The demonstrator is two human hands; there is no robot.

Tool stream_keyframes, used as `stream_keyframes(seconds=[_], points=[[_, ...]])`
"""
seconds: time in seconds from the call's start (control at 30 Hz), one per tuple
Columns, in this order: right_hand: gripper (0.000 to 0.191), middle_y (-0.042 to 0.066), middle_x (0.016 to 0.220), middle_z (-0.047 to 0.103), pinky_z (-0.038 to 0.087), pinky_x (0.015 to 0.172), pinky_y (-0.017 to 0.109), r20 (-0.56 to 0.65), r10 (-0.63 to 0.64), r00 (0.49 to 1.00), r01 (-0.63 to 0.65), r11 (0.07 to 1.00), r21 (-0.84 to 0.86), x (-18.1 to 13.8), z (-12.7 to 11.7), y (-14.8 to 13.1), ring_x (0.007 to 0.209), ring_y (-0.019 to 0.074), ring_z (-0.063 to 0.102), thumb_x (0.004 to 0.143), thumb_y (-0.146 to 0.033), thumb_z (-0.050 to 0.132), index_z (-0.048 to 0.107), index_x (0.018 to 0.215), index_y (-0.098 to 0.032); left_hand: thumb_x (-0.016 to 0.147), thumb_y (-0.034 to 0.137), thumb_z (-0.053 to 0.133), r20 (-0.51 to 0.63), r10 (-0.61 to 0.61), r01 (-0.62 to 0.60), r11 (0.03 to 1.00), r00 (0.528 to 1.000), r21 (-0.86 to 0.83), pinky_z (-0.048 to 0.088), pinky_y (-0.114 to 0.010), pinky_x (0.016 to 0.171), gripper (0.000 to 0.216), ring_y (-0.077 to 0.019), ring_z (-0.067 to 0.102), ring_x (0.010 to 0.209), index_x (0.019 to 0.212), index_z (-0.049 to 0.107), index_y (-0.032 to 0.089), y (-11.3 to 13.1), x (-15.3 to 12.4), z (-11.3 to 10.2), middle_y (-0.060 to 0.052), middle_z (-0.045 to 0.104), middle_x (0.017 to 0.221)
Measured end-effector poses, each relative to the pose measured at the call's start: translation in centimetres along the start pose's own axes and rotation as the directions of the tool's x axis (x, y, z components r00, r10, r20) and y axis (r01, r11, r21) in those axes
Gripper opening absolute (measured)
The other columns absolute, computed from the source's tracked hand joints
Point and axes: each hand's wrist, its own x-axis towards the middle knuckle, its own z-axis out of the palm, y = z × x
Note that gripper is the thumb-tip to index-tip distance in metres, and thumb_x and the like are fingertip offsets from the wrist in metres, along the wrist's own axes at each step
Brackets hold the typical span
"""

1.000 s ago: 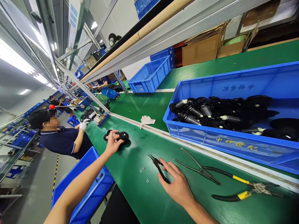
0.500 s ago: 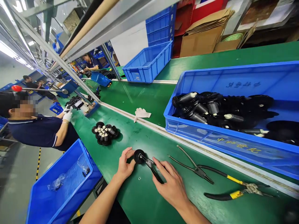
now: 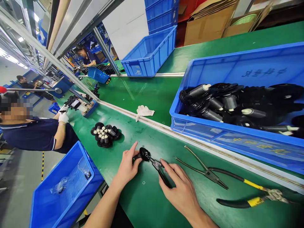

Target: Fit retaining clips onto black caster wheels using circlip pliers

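wheel part (image 3: 143, 154): glossy black plastic | pliers (image 3: 158, 167): dark metal | bench top (image 3: 133, 202): smooth matt green

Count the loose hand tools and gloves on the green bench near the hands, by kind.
Small black pliers, under the right hand, tips at the black wheel part held by the left hand: 1
Long yellow-banded pliers, lying free: 1
White glove: 1
Small metal ring: 1
Total: 4
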Motion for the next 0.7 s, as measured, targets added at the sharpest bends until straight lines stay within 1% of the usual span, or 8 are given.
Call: stream_keyframes(seconds=[0.03,0.1,0.2,0.27,0.37,0.53,0.63,0.7], points=[[0.053,0.005,0.11,0.069,0.059,0.084,0.035,-0.003,0.001,1.0,-0.001,1.0,0.002,0.0,0.0,0.0,0.098,0.0212,0.071,0.1,-0.027,0.062,0.057,0.153,-0.03,0.101,0.025,0.066,-0.013,0.009,-0.01,0.999,1.0,-0.035,0.056,-0.052,0.108,0.072,-0.0288,0.073,0.118,0.166,0.038,0.033,-0.1,0.0,0.2,-0.008,0.082,0.122],[0.052,0.005,0.11,0.069,0.059,0.083,0.034,-0.016,0.0,1.0,0.0,1.0,0.002,0.0,-0.1,-0.1,0.097,0.0209,0.071,0.1,-0.027,0.061,0.058,0.152,-0.03,0.1,0.027,0.069,-0.107,0.033,-0.048,0.989,0.994,-0.142,0.055,-0.052,0.111,0.07,-0.0272,0.076,0.114,0.164,0.04,0.03,-0.5,-0.1,1.0,-0.008,0.083,0.117],[0.052,0.005,0.109,0.069,0.059,0.082,0.034,-0.021,-0.011,1.0,0.011,1.0,-0.002,0.2,-0.1,-0.2,0.096,0.0206,0.071,0.1,-0.026,0.061,0.058,0.152,-0.03,0.097,0.033,0.076,-0.312,0.016,-0.101,0.96,0.95,-0.26,0.054,-0.052,0.115,0.067,-0.025,0.08,0.105,0.156,0.046,0.025,-1.4,-0.3,2.5,-0.006,0.085,0.106],[0.053,0.005,0.108,0.069,0.06,0.083,0.035,-0.003,-0.022,1.0,0.022,1.0,0.004,0.2,-0.2,-0.2,0.096,0.0206,0.071,0.1,-0.024,0.061,0.057,0.153,-0.03,0.094,0.035,0.08,-0.368,-0.011,-0.099,0.955,0.93,-0.279,0.051,-0.055,0.12,0.066,-0.0266,0.081,0.106,0.151,0.05,0.022,-1.9,-0.5,3.2,-0.006,0.086,0.101],[0.056,0.005,0.106,0.069,0.06,0.083,0.034,0.027,-0.038,0.999,0.037,0.999,0.017,0.3,-0.2,-0.3,0.096,0.0205,0.071,0.099,-0.022,0.061,0.056,0.154,-0.03,0.093,0.037,0.081,-0.351,-0.028,-0.081,0.953,0.936,-0.291,0.047,-0.06,0.124,0.063,-0.0304,0.079,0.118,0.148,0.053,0.022,-2.2,-0.8,3.4,-0.008,0.087,0.102],[0.057,0.004,0.106,0.069,0.06,0.084,0.032,0.055,-0.05,0.997,0.049,0.998,0.034,0.4,-0.4,-0.3,0.097,0.0193,0.07,0.099,-0.02,0.06,0.055,0.155,-0.03,0.098,0.032,0.076,-0.276,0.006,-0.098,0.942,0.961,-0.32,0.053,-0.056,0.12,0.063,-0.0277,0.08,0.116,0.154,0.048,0.023,-1.9,-1.2,2.6,-0.007,0.087,0.102],[0.057,0.005,0.107,0.068,0.06,0.084,0.032,0.052,-0.051,0.997,0.049,0.998,0.034,0.3,-0.4,-0.3,0.097,0.0195,0.07,0.099,-0.02,0.06,0.055,0.155,-0.029,0.099,0.03,0.074,-0.246,0.017,-0.097,0.943,0.969,-0.318,0.053,-0.055,0.121,0.064,-0.0268,0.079,0.118,0.156,0.047,0.024,-1.6,-1.3,2.1,-0.006,0.087,0.102],[0.057,0.005,0.107,0.068,0.059,0.084,0.032,0.053,-0.058,0.997,0.056,0.998,0.035,0.3,-0.4,-0.3,0.098,0.0197,0.07,0.098,-0.019,0.06,0.056,0.155,-0.029,0.099,0.029,0.073,-0.234,0.048,-0.121,0.943,0.971,-0.309,0.054,-0.054,0.12,0.064,-0.0265,0.078,0.119,0.157,0.047,0.025,-1.4,-1.4,1.8,-0.006,0.086,0.101]])
